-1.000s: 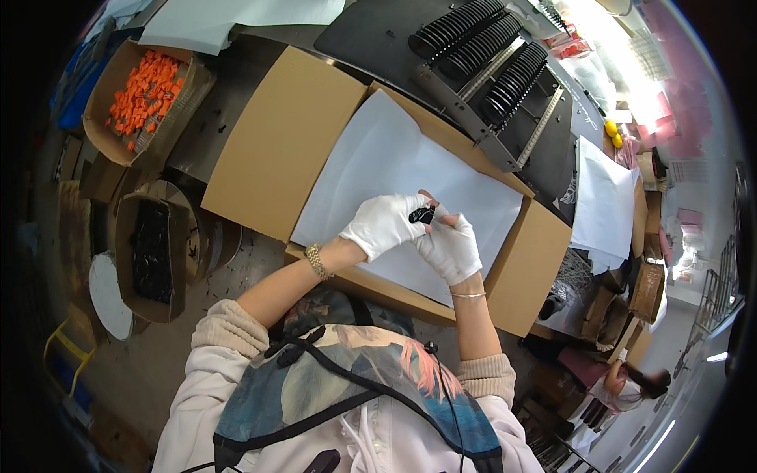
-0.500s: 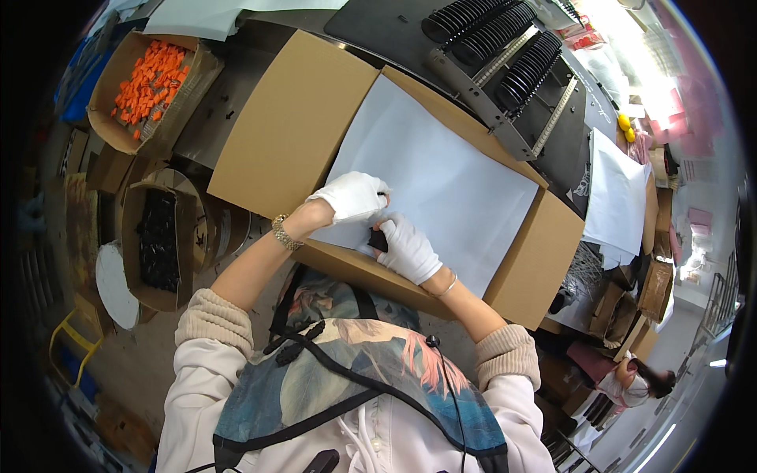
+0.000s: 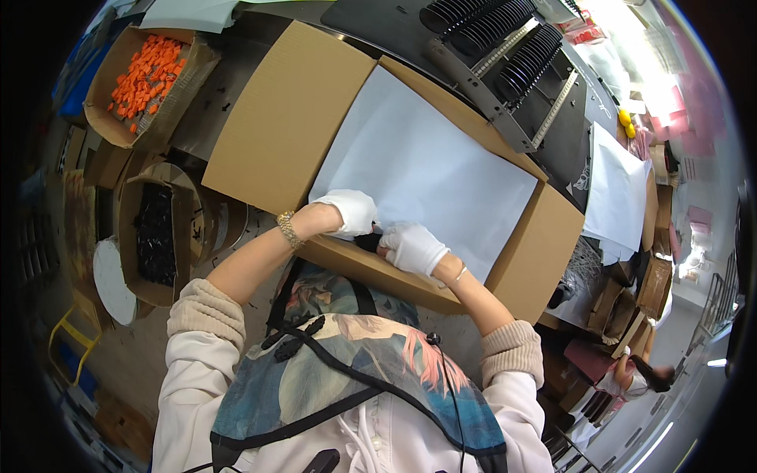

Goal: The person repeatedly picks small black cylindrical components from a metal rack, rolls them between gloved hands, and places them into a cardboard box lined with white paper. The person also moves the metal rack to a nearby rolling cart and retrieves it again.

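Observation:
An open cardboard box (image 3: 276,118) lies in front of me with its flaps spread out. A large white sheet (image 3: 430,150) covers its inside. Both my hands wear white gloves and meet at the near edge of the sheet. My left hand (image 3: 351,213) is closed, its fingertips mostly hidden under the glove. Close beside it, my right hand (image 3: 414,248) has its fingers curled round a small black piece (image 3: 367,241), which shows between the two hands. What kind of piece it is, I cannot tell.
Behind the box stands a metal rack (image 3: 505,94) with rows of black discs. At left are a carton of orange pieces (image 3: 150,79) and a carton of black parts (image 3: 155,236). White sheets (image 3: 615,189) lie at right; farther off, a person (image 3: 627,378) works.
Both hands have moved down toward the near edge of the box, and the right also slightly rightward. The sheet's near left part has shifted a little. The distant person's arm has moved.

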